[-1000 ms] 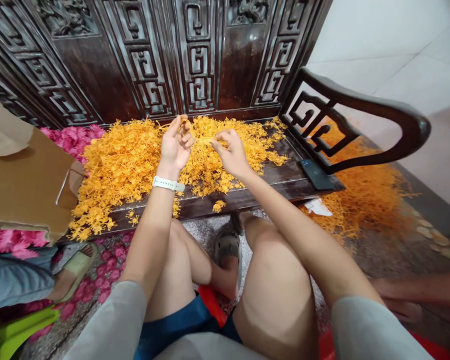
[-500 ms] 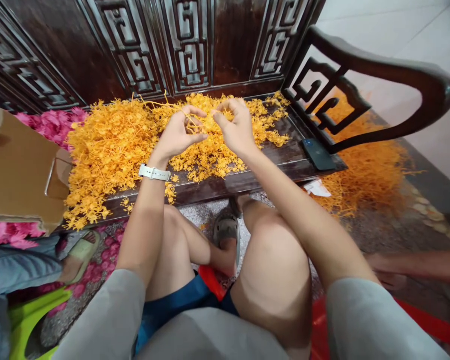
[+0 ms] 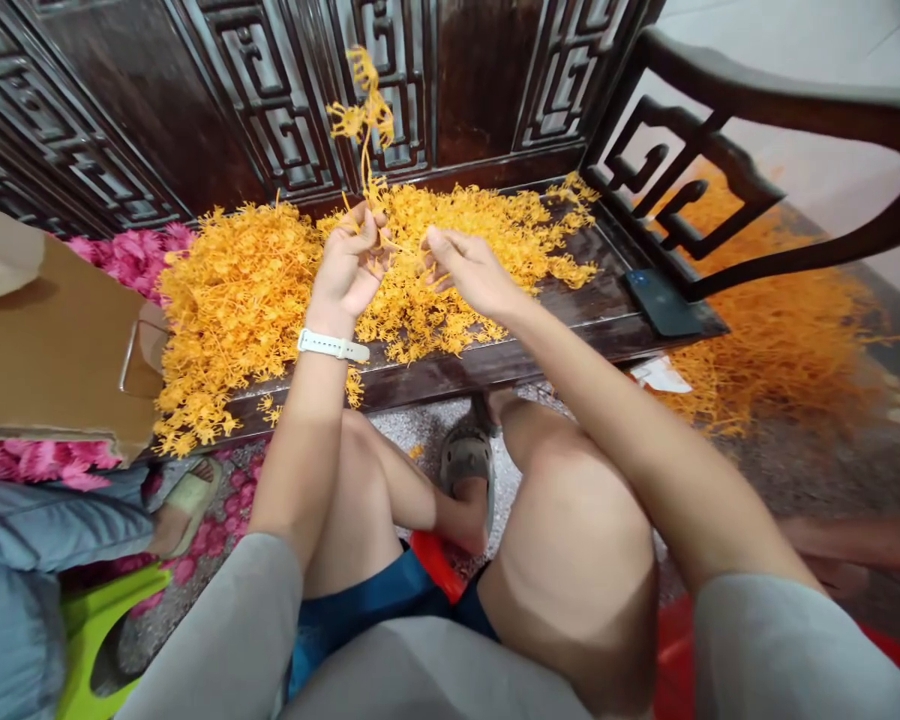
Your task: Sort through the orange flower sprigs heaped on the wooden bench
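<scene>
Upright above my left hand (image 3: 354,258) stands an orange stem (image 3: 366,125) with small flower-like heads, pinched between thumb and fingers. A thin orange strand runs from those fingers toward my right hand (image 3: 465,265), whose thumb and fingers are pressed together just to the right; what they hold is too small to make out. Both hands are over a heap of orange plastic flower pieces (image 3: 232,300) spread along a dark wooden bench (image 3: 435,380). A pale watch band circles my left wrist.
A cardboard box (image 3: 52,350) and pink pieces (image 3: 139,258) are at the left. On the bench's right end lies a phone (image 3: 664,302), below a curved armrest. Orange strands (image 3: 780,350) pile beyond it. Another person's sandalled foot (image 3: 187,510) is lower left.
My left hand has turned up and the orange stem now rises from it. My right hand's fingers have come together and point left. The view has shifted slightly, moving the bench rightward.
</scene>
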`<state>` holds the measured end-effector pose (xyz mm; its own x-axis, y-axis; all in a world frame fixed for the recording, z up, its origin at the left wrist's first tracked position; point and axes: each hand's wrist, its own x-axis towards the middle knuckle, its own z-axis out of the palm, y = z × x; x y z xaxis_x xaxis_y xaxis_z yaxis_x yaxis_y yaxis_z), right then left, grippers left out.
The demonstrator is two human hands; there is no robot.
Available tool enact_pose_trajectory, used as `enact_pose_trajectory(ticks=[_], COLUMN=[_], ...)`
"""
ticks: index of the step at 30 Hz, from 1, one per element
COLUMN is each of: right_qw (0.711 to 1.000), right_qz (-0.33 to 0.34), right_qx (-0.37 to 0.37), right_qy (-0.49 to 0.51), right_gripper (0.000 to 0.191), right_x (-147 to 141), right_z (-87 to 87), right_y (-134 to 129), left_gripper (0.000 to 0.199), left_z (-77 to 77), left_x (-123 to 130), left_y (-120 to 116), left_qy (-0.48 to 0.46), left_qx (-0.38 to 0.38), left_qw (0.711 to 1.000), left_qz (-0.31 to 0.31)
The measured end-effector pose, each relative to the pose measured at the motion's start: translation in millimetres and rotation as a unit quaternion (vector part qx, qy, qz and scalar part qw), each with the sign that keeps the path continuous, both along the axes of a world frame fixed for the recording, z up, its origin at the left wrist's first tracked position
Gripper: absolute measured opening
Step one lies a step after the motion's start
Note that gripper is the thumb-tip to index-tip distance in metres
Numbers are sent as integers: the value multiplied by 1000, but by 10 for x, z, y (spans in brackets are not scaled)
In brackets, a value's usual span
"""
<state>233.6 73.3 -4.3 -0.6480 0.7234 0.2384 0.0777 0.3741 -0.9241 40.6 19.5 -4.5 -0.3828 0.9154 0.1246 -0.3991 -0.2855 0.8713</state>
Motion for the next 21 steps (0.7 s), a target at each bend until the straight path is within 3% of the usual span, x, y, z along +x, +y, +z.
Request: enact_pose_trajectory(ticks=[3, 5, 12, 14, 17, 19, 21], right_qw=[986, 977, 977, 983, 999, 998, 986], right_qz=[73, 94, 123, 120, 33, -12, 9], right_qx=[-145, -186, -167, -141, -38, 61, 163], right_qy=[22, 34, 41, 19, 12, 1, -19], right_gripper=[71, 66, 45, 40, 31, 24, 15], right_x=[-46, -50, -14, -46, -128, -178, -212], right_z=[-8, -7, -89, -162, -202, -120, 56], right_y=[-122, -163, -162, -127, -99, -178, -387], left_gripper=[24, 27, 29, 25, 17, 14, 19], left_z=[-36, -76, -181, -215, -293, -358, -420], left_x=[78, 97, 3, -74, -229, -345, -460], left_y=[36, 62, 127, 163, 238, 279, 297], left_qy=[-1, 5, 42, 48, 46, 46, 54], left_qx=[-14, -24, -36, -38, -54, -67, -72], left_qw=[1000, 1000, 997, 995, 986, 979, 984], left_qz=[-7, 2, 59, 85, 150, 188, 155])
